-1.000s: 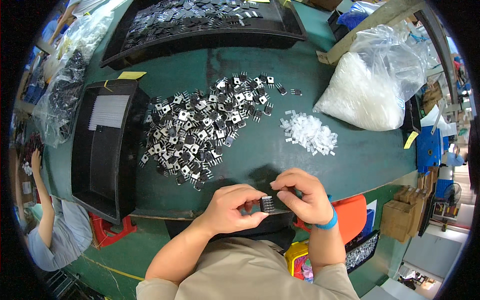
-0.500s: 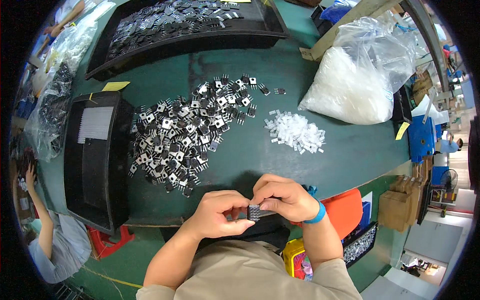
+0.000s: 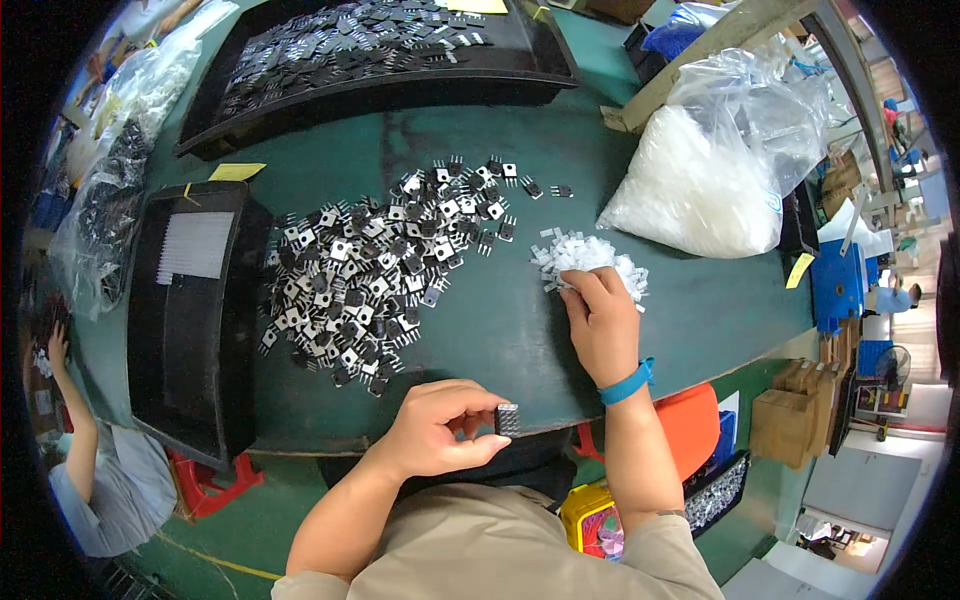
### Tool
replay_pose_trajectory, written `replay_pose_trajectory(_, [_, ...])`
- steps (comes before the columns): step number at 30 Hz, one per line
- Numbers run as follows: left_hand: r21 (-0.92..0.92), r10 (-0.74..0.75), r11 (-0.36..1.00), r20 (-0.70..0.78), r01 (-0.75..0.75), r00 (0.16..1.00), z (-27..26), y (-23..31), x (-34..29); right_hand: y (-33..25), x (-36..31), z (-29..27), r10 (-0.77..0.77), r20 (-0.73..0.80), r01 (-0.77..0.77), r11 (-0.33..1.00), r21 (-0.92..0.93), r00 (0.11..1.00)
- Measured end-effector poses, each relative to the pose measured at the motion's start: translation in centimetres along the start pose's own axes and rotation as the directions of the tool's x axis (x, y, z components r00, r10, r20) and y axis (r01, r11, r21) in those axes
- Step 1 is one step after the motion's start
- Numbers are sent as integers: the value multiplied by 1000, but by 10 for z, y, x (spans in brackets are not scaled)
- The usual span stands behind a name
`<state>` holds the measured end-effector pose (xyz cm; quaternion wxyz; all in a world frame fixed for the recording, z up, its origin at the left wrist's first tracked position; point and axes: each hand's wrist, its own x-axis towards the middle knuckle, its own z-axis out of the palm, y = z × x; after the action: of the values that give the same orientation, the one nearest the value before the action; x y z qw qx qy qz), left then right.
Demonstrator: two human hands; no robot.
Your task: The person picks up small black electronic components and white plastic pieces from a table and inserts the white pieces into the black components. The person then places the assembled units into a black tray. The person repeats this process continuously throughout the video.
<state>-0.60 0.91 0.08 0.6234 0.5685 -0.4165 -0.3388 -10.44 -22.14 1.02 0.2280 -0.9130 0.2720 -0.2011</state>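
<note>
My left hand [image 3: 447, 428] is closed near the table's front edge, pinching a small stack of black transistors [image 3: 508, 421] between thumb and fingers. Rows of short metal legs show on the stack. My right hand [image 3: 603, 318], with a blue wristband [image 3: 629, 382], reaches over the pile of small translucent white plastic pieces [image 3: 590, 257]. Its thumb and fingers are drawn together at the pile's near edge. What they grip, if anything, is hidden. Left of that pile spreads a large heap of loose three-legged transistors [image 3: 365, 265], some dark side up, some metal side up.
A black tray [image 3: 200, 330] with a row of white strips stands at the left. Another black tray [image 3: 480, 90] at the back holds many transistors. A clear bag of white pieces [image 3: 690, 185] sits at back right. Another person's arm [image 3: 80, 405] shows far left.
My right hand has left the transistor stack and moved forward and right to the white plastic pieces. My left hand still holds the stack in the same place.
</note>
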Motion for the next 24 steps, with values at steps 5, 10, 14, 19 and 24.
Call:
replay_pose_trajectory(5, [45,9,999,-28,-7,1000,2,1,-1,0,-4,-5,-24,-5,24,996,84,1000])
replay_pose_trajectory(10, [141,39,990,-72,-29,997,9,-1,-1,-18,-32,-20,49,148,-116,862,493,988])
replay_pose_trajectory(14, [183,46,983,-99,-27,994,11,-2,-2,-37,-44,-35,-120,254,-40,836,548,960])
replay_pose_trajectory(19, [178,55,983,-87,-39,995,12,-2,-1,-42,-50,-38,-245,259,74,844,530,934])
replay_pose_trajectory(24, [173,43,985,-75,-30,996,11,-1,0,-43,-49,-36,-333,239,162,828,537,912])
